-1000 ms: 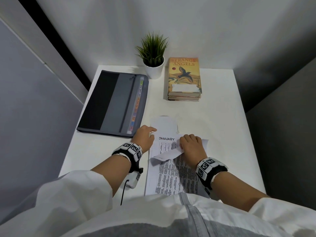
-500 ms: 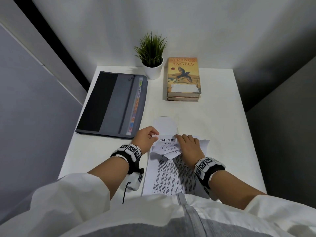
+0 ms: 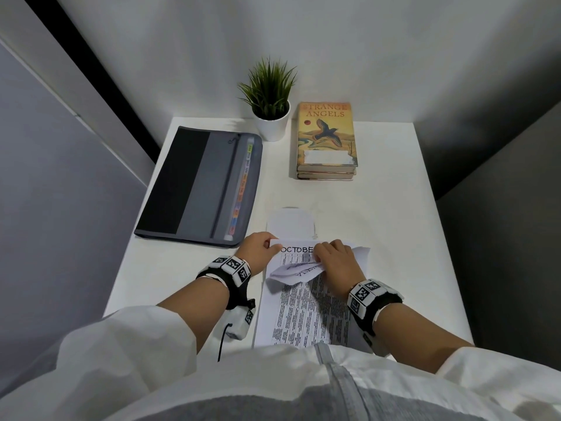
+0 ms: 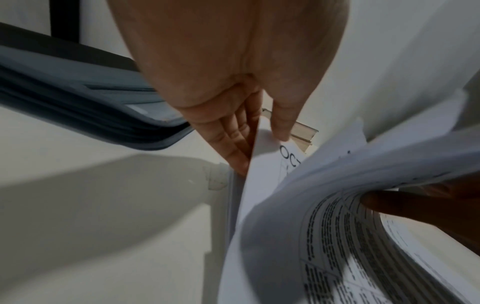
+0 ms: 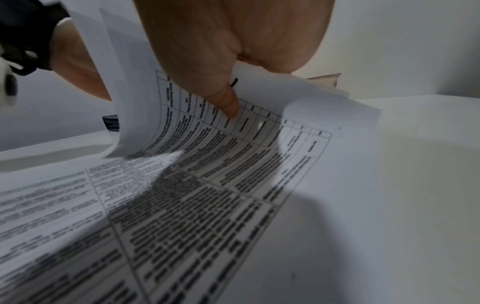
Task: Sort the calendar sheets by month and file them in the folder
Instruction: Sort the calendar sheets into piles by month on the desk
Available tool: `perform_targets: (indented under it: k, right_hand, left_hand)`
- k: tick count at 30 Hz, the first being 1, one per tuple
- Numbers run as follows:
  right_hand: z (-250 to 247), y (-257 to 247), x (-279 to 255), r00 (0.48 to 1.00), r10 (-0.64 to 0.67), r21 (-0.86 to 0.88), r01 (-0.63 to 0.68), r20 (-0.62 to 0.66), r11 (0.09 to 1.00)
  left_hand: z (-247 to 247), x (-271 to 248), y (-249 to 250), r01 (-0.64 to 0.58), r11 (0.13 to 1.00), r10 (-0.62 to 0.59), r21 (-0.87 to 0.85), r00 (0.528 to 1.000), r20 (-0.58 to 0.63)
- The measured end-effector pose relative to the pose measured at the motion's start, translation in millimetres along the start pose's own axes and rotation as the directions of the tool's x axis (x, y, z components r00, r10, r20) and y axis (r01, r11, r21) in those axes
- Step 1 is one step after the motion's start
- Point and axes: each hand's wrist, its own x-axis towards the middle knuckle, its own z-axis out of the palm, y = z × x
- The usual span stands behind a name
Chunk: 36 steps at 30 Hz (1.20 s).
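Thin printed paper calendar sheets [image 3: 306, 311] lie on a smooth matt white table [image 3: 394, 238] beside a grey fabric folder [image 3: 212, 183].

The right hand [image 3: 334, 262] is covering the last letter of the heading on the top calendar sheet [image 3: 296, 250]. The small print on the sheets is staying too blurred to read. The person's shirt [image 3: 303, 375] is hiding the near edge of the stack [image 3: 306, 317].

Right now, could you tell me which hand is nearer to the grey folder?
Left. The left hand pinches the calendar sheets' top-left corner just beside the folder; the right hand grips curled pages farther right.
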Motion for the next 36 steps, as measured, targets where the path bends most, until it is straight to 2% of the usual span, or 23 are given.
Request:
perform_targets:
  k: [3, 8, 12, 17, 26, 31, 36]
  right_hand:
    - [0.5, -0.5, -1.2, 1.0, 0.0, 0.028, 0.0, -0.006, 1.0]
    - [0.6, -2.0, -0.9, 0.999, 0.028, 0.098, -0.024, -0.042, 0.995]
    - [1.5, -1.5, -1.7, 0.999, 0.016, 0.044, -0.014, -0.037, 0.999]
    - [3.1, -2.9, 0.2, 0.997, 0.05, 0.101, -0.044, -0.059, 0.994]
    - [3.8, -2.2, 1.5, 0.998, 0.024, 0.052, -0.021, -0.065, 0.998]
    - [3.6, -3.0, 0.6, 0.998, -0.01, 0.061, 0.014, -0.063, 0.998]
    - [4.5, -3.4, -0.6, 0.998, -0.01, 0.056, 0.013, -0.067, 0.998]
  left_hand:
    - [0.2, 0.1, 0.4, 0.015, 1.0, -0.015, 0.026, 1.0, 0.007]
    - [1.2, -1.7, 3.0, -0.016, 0.999, 0.017, -0.043, 1.0, 0.011]
    - [1.9, -4.2, 3.4, -0.025, 0.997, 0.026, -0.072, 1.0, 0.006]
    - [0.9, -7.2, 1.6, -0.03, 0.994, 0.033, -0.109, 0.999, 0.026]
    - [3.0, -8.3, 0.1, -0.003, 0.974, 0.019, -0.229, 0.998, 0.067]
    - [-0.2, -7.7, -1.4, -0.037, 0.988, 0.044, -0.147, 0.998, 0.042]
    - [4.4, -7.5, 1.4, 0.021, 0.977, -0.005, -0.214, 0.997, 0.078]
